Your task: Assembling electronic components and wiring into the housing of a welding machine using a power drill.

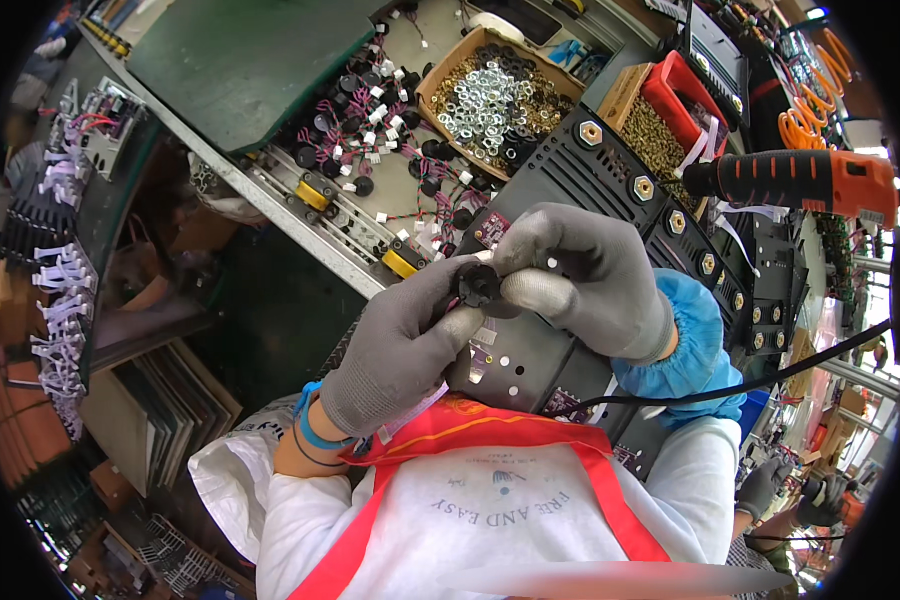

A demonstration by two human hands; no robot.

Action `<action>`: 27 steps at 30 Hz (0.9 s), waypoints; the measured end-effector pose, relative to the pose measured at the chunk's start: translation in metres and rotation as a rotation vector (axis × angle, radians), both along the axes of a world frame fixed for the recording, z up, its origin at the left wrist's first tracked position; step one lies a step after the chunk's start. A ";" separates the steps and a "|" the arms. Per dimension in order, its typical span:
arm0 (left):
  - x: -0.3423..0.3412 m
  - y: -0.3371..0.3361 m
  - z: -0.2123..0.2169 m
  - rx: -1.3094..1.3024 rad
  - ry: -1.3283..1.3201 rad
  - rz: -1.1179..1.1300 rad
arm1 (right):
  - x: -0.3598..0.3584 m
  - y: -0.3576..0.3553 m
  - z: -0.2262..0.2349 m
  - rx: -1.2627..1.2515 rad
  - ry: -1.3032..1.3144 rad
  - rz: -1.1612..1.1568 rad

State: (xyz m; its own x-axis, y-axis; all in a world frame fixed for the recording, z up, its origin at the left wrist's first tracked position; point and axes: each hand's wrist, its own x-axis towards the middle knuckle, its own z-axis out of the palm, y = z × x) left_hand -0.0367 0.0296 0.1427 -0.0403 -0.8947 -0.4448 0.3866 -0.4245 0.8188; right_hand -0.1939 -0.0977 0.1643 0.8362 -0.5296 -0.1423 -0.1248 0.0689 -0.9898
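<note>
Both my hands wear grey knitted gloves and meet over the bench. Between thumb and fingers, my left hand (400,345) holds a small round black plastic part (478,287) with a hollow face. My right hand (595,285) pinches at its upper edge with thumb and forefinger; whatever lies in that pinch is hidden. Black metal panels (535,355) with small purple circuit boards (491,229) lie beneath my hands. Just beyond, a pile of black round buzzers (362,186) with wires and white plugs spreads over the bench.
A cardboard box (448,138) holds nuts and washers. Brass fittings (650,140) lie beside a red bin (666,92). An orange-black power screwdriver (800,185) is at right, above slotted black panels. A black cable crosses my right sleeve. Another person's gloved hand (765,487) shows lower right.
</note>
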 end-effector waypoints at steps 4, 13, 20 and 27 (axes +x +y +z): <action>-0.003 0.004 -0.002 0.010 0.009 -0.020 | -0.005 0.005 -0.011 -0.298 -0.054 0.068; 0.004 0.011 -0.002 0.069 0.133 -0.251 | -0.009 0.006 -0.019 0.031 -0.135 0.219; 0.006 0.017 -0.009 -0.024 0.161 -0.305 | -0.015 -0.001 -0.026 0.516 0.092 0.353; 0.013 0.031 -0.013 -0.065 0.229 -0.383 | -0.013 -0.031 -0.002 -0.110 -0.029 0.555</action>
State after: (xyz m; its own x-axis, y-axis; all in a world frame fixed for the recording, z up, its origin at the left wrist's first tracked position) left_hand -0.0234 0.0608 0.1298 -0.4649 -0.8220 -0.3290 0.3859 -0.5226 0.7602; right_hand -0.2065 -0.1288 0.1621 0.9962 -0.0203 -0.0843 -0.0860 -0.1029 -0.9910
